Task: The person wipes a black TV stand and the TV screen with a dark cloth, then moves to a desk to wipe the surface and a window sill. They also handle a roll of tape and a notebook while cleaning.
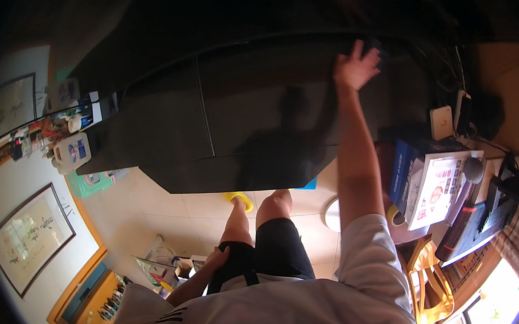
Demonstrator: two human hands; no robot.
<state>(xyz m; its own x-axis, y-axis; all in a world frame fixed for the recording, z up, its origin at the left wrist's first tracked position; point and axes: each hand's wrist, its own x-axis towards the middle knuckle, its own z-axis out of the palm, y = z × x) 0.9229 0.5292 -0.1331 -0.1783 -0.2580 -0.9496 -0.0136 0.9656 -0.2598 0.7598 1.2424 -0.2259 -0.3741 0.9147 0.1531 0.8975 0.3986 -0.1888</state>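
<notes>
My right hand (359, 69) is stretched far forward, its fingers spread with nothing between them. It is over or against a large black glossy panel (164, 144); whether the palm touches cannot be told. The panel carries a long thin seam and a dim reflection of my head, body and raised arm. Low down, my left hand (217, 256) rests at the hem of my black shorts (279, 251), on the thigh. Its fingers are partly hidden. A yellow slipper (242, 201) shows on one foot, under the panel's near edge.
On the right, a desk bears thick blue books (400, 169), a printed sheet (440, 189), a microphone (473, 170) and a white box (441, 122). A wooden chair (431, 283) stands nearby. Leftward are a plastic jug (73, 151), a green bin (88, 184) and a framed picture (33, 238).
</notes>
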